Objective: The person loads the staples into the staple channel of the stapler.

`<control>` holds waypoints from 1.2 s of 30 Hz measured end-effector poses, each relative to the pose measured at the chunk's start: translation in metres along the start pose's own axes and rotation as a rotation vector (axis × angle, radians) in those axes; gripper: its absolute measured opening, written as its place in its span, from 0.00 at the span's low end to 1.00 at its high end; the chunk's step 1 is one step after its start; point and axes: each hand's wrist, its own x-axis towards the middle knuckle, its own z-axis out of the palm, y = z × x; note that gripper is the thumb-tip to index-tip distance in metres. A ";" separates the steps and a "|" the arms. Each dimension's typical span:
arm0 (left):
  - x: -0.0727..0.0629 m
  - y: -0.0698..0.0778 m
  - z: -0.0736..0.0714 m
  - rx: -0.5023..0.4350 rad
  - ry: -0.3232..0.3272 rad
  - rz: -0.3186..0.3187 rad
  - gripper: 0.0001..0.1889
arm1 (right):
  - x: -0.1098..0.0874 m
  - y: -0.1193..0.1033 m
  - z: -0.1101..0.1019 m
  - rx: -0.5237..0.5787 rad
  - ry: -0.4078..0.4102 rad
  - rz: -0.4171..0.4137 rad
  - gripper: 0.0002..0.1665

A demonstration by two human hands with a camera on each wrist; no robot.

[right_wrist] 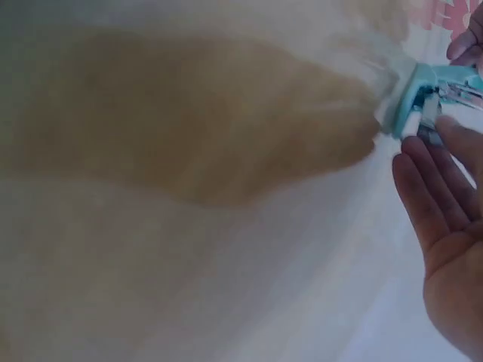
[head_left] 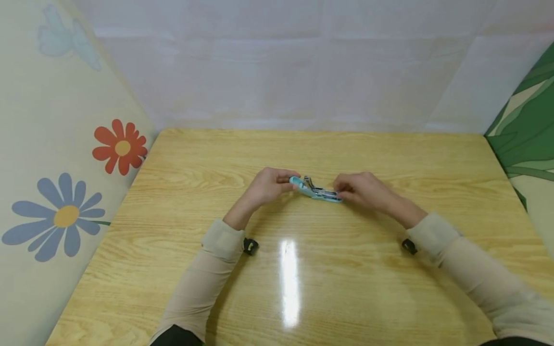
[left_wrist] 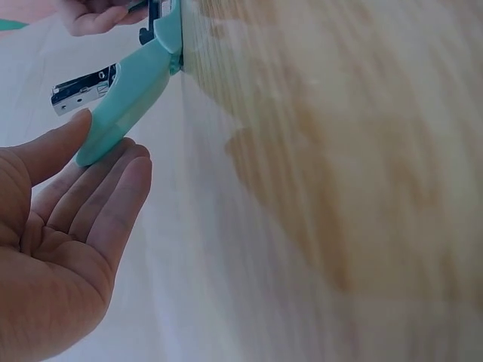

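A teal stapler [head_left: 308,191] lies opened out on the table, its metal parts exposed. My left hand [head_left: 267,186] pinches the end of its teal cover [left_wrist: 124,113] between thumb and fingers. A short metal piece [left_wrist: 79,89] sticks up from the cover in the left wrist view. At the stapler's other end my right hand [head_left: 363,190] has its thumb and fingertips on the metal magazine [right_wrist: 430,124]. Whether staples lie in the magazine is too small to tell.
The wooden table [head_left: 337,288] carries a bright light reflection in front of the stapler. A white cloth [head_left: 277,72] hangs behind its back edge. Walls with painted flowers [head_left: 122,148] and green leaves [head_left: 532,129] flank the sides.
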 end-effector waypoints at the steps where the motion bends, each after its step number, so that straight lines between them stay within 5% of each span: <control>1: 0.000 0.000 0.000 0.000 0.001 0.002 0.20 | -0.001 -0.001 0.001 0.018 0.019 0.018 0.07; 10: 0.001 -0.001 0.002 0.001 0.007 0.020 0.19 | -0.001 -0.001 -0.004 0.127 0.185 0.115 0.14; 21: 0.001 -0.001 0.003 0.007 0.011 0.018 0.19 | -0.002 -0.006 -0.007 0.298 0.218 0.264 0.27; 36: 0.003 0.000 0.003 0.015 0.026 0.033 0.19 | -0.002 -0.007 0.011 0.245 0.149 0.341 0.22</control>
